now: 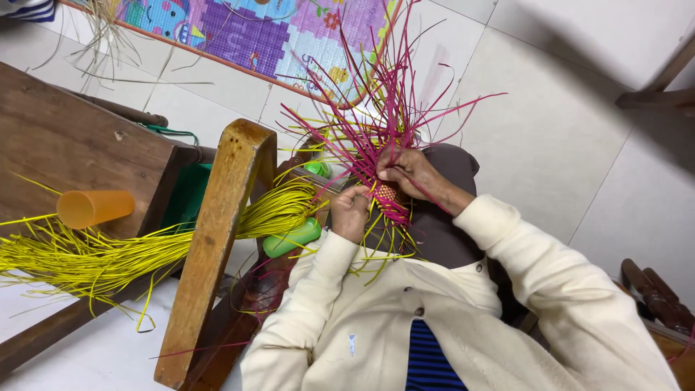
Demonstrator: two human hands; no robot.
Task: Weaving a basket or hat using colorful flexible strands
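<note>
From the head view, both hands meet over the person's lap on a small weave of pink and yellow strips. The left hand is curled into a fist on the weave's left edge, gripping it. The right hand lies on top, its fingers pinched closed on a pink strip. Loose pink strips fan up and away from the weave towards the far floor. A bundle of yellow strips lies to the left, draped across a wooden bench and through a wooden frame. An orange cup lies on its side on the bench, just above the bundle. A green tool rests near the left hand. A colourful mat lies on the far floor.
</note>
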